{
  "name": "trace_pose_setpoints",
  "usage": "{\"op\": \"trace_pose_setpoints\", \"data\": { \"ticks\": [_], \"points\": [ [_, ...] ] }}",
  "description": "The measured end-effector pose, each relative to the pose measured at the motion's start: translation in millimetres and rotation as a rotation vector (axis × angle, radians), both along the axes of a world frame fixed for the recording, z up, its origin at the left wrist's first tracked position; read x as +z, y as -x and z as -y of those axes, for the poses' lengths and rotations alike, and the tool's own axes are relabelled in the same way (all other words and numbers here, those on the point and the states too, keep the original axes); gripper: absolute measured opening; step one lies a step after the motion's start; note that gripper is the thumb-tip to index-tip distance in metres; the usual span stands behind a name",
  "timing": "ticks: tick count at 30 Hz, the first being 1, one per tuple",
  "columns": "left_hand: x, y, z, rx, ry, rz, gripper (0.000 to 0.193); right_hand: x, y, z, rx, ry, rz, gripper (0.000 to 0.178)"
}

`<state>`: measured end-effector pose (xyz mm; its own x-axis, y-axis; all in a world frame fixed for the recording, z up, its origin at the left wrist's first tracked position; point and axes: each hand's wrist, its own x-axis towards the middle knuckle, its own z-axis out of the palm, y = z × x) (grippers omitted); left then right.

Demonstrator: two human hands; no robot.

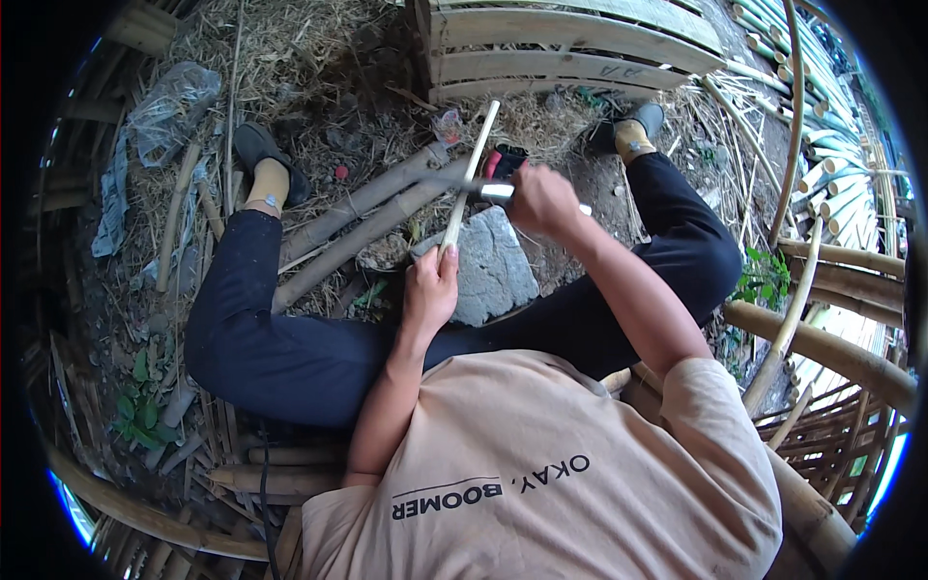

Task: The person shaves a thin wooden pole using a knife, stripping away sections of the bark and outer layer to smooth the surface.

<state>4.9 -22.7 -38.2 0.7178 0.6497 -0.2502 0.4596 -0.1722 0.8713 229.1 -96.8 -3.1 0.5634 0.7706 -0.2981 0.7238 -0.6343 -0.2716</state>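
My left hand (pixel 430 287) is closed around the lower end of a pale bamboo strip (pixel 480 150), which slants up and away from me. My right hand (pixel 546 201) grips a knife (pixel 498 191) by its handle. Its blade, smeared by motion, points left and crosses the strip partway along; whether the edge touches it I cannot tell. Under the strip and beside my left hand lies a grey stone (pixel 495 271) with a flattish top. Just beyond the knife, a pink and black object (pixel 505 162) rests on the ground, partly hidden.
Two bamboo poles (pixel 372 227) lie left of the stone, between my spread legs. A slatted wooden crate (pixel 570 48) stands ahead. Cut bamboo poles (pixel 836 184) are stacked at far right. A clear plastic bag (pixel 174 106) lies at far left. Dry straw covers much of the ground.
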Motion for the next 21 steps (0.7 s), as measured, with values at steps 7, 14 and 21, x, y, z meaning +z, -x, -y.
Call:
{"op": "trace_pose_setpoints", "data": {
  "ticks": [7, 14, 21],
  "points": [
    [2.0, -6.1, 18.4, -0.038, -0.013, -0.061, 0.045, -5.6, -70.0, 15.8, -0.159, -0.139, 0.048, 0.027],
    [3.4, 1.2, -11.4, 0.103, 0.395, 0.096, 0.043, 26.2, -6.7, 12.4, 0.091, -0.251, -0.224, 0.030],
    [9.1, 6.9, -15.2, 0.093, 0.346, 0.073, 0.041, 24.2, 29.1, 4.5, 0.200, -0.085, -0.198, 0.028]
  ]
}}
